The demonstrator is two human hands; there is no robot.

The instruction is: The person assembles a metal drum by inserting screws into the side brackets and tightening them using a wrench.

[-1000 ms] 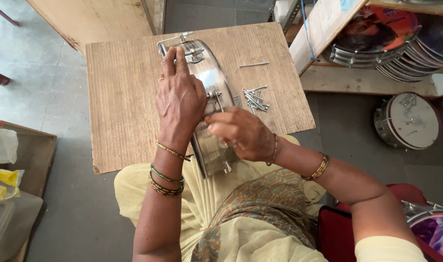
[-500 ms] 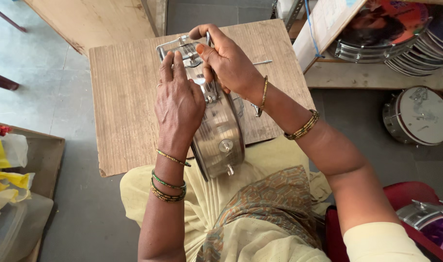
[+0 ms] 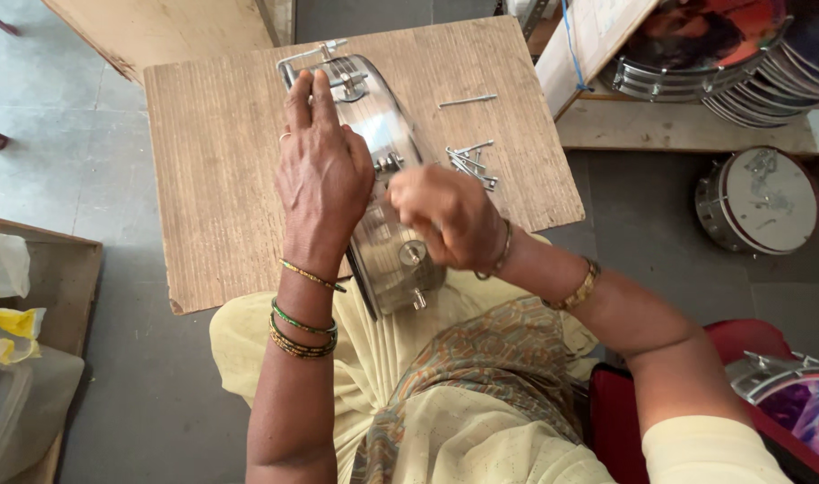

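While the left hand [image 3: 324, 175] is pressing flat, fingers spread, on the chrome drum shell [image 3: 382, 188], the right hand [image 3: 450, 220] is curling closed against its side lug, best worked with the shell kept pinned to the wooden board [image 3: 221, 179].

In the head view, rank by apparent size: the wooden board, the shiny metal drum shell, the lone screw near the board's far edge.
1. wooden board
2. metal drum shell, partly hidden by the left hand and right hand
3. lone screw
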